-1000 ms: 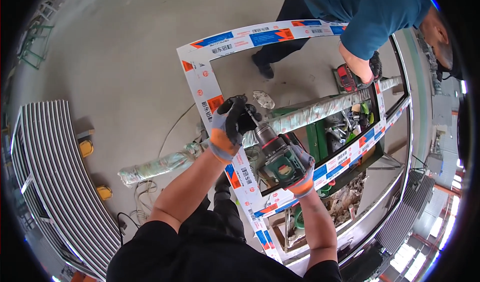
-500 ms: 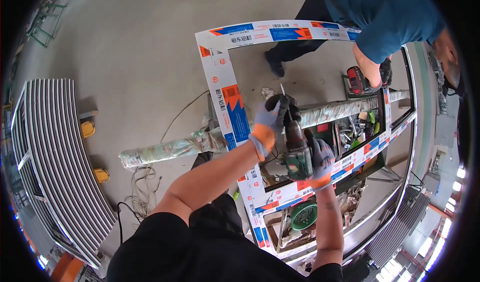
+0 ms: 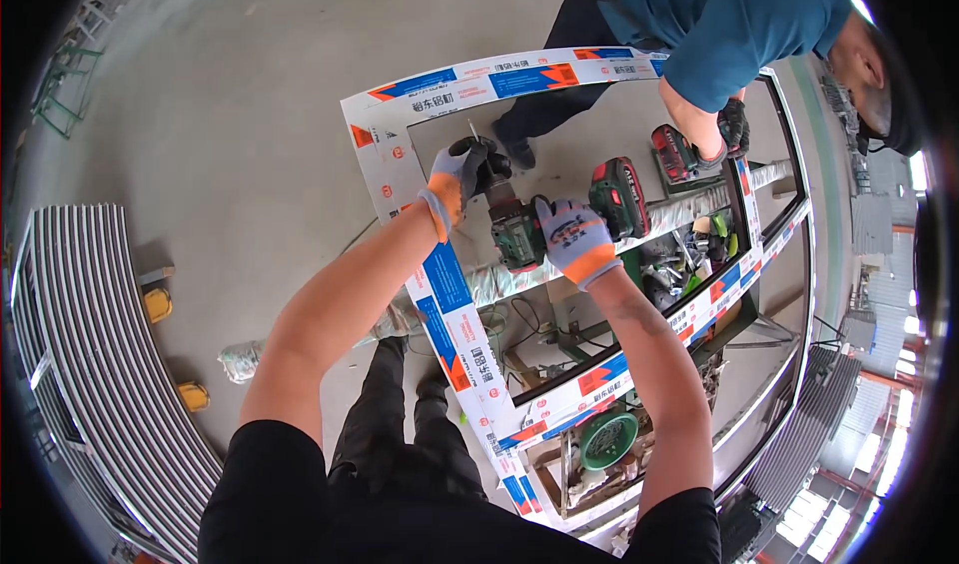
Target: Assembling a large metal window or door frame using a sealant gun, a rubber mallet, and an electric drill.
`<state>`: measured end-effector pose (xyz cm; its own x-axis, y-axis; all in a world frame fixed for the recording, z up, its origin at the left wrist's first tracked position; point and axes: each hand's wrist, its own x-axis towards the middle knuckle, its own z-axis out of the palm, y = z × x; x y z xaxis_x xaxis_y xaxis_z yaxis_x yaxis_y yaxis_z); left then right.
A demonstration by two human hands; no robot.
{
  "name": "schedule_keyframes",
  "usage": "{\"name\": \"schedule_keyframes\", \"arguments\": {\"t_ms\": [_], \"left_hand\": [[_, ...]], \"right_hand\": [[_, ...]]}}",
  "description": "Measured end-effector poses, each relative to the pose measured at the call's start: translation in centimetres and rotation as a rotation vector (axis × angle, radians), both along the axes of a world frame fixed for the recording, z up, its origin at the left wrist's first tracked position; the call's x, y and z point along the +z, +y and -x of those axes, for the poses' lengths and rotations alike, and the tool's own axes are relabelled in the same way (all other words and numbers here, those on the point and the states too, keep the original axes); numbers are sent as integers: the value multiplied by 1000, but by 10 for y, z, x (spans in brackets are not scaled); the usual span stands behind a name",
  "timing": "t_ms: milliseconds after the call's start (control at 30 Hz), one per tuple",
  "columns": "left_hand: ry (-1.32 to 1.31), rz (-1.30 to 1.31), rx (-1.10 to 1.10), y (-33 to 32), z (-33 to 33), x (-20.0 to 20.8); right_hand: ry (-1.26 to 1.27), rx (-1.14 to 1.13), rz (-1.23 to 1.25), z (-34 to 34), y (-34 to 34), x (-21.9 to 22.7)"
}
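A dark green cordless drill [image 3: 516, 236] is held above the window frame [image 3: 468, 341], which is wrapped in printed white, blue and orange film. My right hand [image 3: 577, 236], in a grey and orange glove, is closed around its handle. The drill's red and black battery [image 3: 620, 199] sticks out to the right of that hand. My left hand [image 3: 460, 179], gloved with dark fingertips, is closed at the chuck end. A thin bit [image 3: 474, 129] points up and away past its fingers. The fingers hide most of the chuck.
Across the frame, a co-worker in a teal shirt [image 3: 744, 24] has a gloved hand by a second cordless drill [image 3: 678, 153]. Below the frame lie a film-wrapped bar [image 3: 499, 282], small tools and a green bowl [image 3: 607, 438]. Stacked metal profiles [image 3: 105, 334] stand at left.
Both my hands and the drill have moved left and away from me. The drill has turned, and its battery now shows on the right. My view has shifted too.
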<state>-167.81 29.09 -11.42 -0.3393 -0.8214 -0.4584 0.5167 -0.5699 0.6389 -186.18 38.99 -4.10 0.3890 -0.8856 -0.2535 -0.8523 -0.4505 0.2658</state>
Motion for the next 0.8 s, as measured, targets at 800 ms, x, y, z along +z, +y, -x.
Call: {"name": "schedule_keyframes", "arguments": {"t_ms": [800], "left_hand": [[-69,47,62,-33,-8,-2]], "right_hand": [[-110,-88,-13,-14,-42,-18]]}}
